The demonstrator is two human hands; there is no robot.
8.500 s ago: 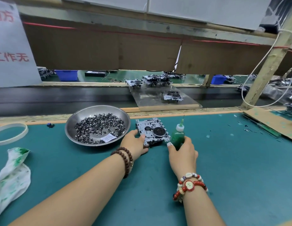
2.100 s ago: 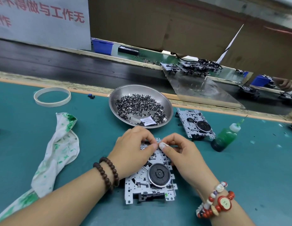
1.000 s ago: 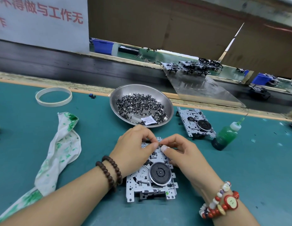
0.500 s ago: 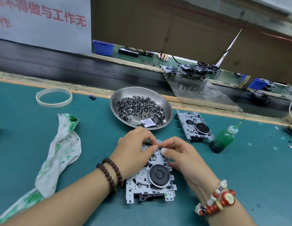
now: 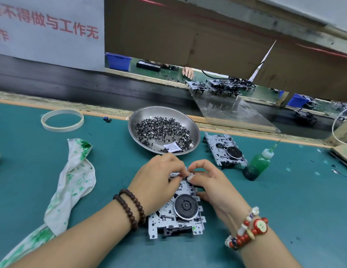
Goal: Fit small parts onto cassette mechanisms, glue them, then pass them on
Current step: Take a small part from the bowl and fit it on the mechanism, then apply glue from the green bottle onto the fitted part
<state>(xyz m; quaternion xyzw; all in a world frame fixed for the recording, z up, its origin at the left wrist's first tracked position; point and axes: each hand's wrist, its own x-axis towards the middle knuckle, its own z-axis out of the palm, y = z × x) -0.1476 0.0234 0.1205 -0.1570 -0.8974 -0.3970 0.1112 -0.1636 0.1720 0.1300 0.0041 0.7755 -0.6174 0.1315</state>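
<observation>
A teal-covered table [image 5: 285, 209] fronts a black conveyor belt [image 5: 52, 82] under brown board walls. Near its front edge lies a cassette mechanism [image 5: 180, 209]; the left hand [image 5: 157, 180] and right hand [image 5: 213, 182] meet over its far end, fingers curled, pinching something too small to identify. Behind sit a steel bowl of small parts [image 5: 163, 130], a second mechanism [image 5: 226, 149], a green glue bottle [image 5: 258, 165] and a stained cloth [image 5: 72, 182].

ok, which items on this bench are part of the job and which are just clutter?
In use:
- left hand and right hand, fingertips at the top edge of the near mechanism
- bowl of small parts
- green glue bottle
- second mechanism

Lying about:
- stained cloth
- white ring
</observation>
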